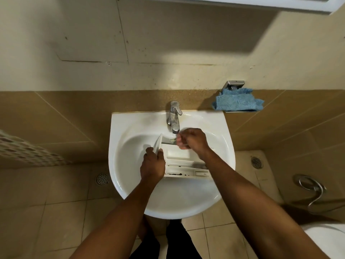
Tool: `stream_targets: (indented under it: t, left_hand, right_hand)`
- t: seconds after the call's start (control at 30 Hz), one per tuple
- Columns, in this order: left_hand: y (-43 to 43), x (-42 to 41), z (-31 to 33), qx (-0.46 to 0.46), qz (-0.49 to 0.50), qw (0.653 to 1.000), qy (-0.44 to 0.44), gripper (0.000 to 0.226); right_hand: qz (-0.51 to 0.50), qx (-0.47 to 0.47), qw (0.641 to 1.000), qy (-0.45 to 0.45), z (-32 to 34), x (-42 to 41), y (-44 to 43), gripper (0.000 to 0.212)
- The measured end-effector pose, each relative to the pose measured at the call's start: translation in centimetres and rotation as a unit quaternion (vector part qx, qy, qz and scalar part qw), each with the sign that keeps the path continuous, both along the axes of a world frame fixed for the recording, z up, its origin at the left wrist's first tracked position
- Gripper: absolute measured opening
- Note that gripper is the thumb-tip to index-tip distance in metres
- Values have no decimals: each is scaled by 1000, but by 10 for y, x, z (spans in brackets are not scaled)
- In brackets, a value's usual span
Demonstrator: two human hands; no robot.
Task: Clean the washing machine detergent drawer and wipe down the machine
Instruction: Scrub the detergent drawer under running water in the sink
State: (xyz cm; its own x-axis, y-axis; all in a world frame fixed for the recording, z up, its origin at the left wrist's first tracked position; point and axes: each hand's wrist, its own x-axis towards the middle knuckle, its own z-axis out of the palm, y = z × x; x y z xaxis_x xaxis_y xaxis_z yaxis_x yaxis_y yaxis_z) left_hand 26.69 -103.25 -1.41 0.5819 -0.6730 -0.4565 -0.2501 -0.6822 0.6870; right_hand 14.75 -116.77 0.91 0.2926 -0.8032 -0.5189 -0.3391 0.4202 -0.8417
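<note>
Left forearm [119, 217], right forearm [252, 193] bare; black trousers [179, 240].

A white sink [130, 128] is fixed to the wall, with a chrome faucet [174, 116] at the middle of its back rim. Behind it a band of brown tiles [56, 124] runs under stained cream wall (cracked in places). A metal holder [235, 84] is mounted up and to the right of the faucet. Two round floor drains sit in the beige floor [56, 221], one [102, 178] left of the sink, one [256, 162] right. A coiled metal hose [315, 189] lies near the right edge, above a white toilet rim [328, 238]. A perforated basket [24, 150] shows at the left, a white cabinet [242, 2] overhead.
</note>
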Motion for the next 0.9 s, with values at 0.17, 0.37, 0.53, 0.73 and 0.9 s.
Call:
stream_targets:
  t: [0.17,0.37,0.53,0.73,0.9]
  left_hand:
    - [2,3,-6,-18,26,998,50,43]
    - [3,5,-9,-31,44,996,75,41]
    - [2,4,-7,-37,44,996,68,41]
    - [2,4,-9,-41,51,995,77,41]
    - [2,5,-10,-42,57,993,95,40]
  right_hand:
    - [-179,240,919,-257,-1,40,-2,45]
    - [-210,285,869,-345,0,40,-10,43]
    - [-196,283,870,-353,0,33,-13,41]
    - [-156,259,906,-298,2,37,-8,47]
    - [-88,146,979,-110,-6,33,25,50]
